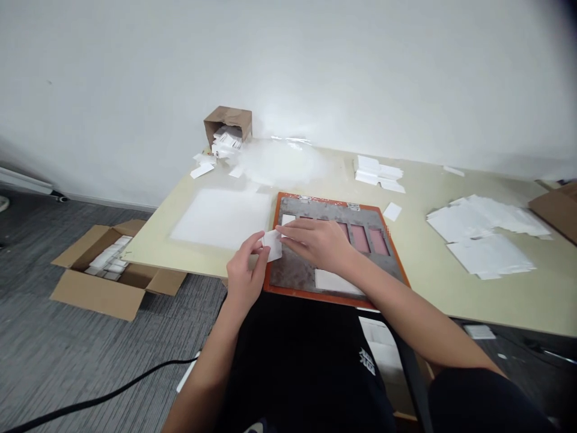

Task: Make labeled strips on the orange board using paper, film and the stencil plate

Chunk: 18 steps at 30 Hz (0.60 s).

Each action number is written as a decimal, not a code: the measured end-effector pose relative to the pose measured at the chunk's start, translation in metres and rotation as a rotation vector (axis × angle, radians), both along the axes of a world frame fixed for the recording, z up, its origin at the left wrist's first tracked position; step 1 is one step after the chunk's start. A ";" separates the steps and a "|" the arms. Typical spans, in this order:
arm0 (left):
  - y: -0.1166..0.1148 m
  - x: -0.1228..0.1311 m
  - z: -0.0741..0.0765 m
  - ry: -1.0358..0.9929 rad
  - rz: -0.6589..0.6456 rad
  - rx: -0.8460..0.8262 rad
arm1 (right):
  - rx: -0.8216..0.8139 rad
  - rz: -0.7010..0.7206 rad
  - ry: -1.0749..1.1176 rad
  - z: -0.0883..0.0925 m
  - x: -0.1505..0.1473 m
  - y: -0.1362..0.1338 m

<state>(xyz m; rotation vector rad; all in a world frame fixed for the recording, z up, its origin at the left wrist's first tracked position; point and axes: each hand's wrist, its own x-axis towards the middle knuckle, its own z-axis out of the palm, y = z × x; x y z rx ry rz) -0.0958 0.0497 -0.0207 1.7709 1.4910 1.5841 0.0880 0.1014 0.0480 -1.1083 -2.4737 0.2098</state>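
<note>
A small white card (pixel 273 248) is held up over the left edge of an orange-rimmed board with a grey metal plate (pixel 293 273). My left hand (pixel 247 267) pinches the card's left side between thumb and fingers. From the other side, my right hand (pixel 318 240) reaches across the plate, its fingers pressed together at the card's upper right edge. Pink rectangular slots (pixel 360 239) show in the plate beyond this hand, which hides some of the row. One white piece (pixel 288 220) lies at the row's left end. A white stack (pixel 336 281) rests on the plate's near side.
White sheets (pixel 489 255) lie on the table's right. Folded white pieces (pixel 377 172) and a loose card (pixel 392 211) sit behind the board. An open cardboard box (pixel 228 115) spills white cards at the back left. Another box (pixel 97 293) stands on the floor, left.
</note>
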 end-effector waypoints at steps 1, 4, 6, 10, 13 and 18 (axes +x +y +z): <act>0.000 0.000 0.000 0.000 0.002 0.002 | -0.005 -0.008 0.002 -0.001 0.001 -0.002; -0.001 0.001 -0.002 -0.008 0.005 -0.009 | -0.049 -0.043 0.013 -0.004 0.005 -0.005; -0.001 0.002 -0.003 -0.018 0.004 -0.014 | -0.075 -0.057 0.040 -0.007 0.006 -0.006; 0.000 0.002 -0.005 -0.019 0.010 -0.005 | -0.082 -0.047 0.141 -0.012 0.006 -0.006; 0.000 0.001 -0.006 -0.019 0.011 -0.001 | -0.096 -0.048 0.201 -0.016 0.005 -0.006; 0.000 0.001 -0.005 -0.033 0.006 -0.018 | -0.119 -0.062 0.248 -0.019 0.006 -0.005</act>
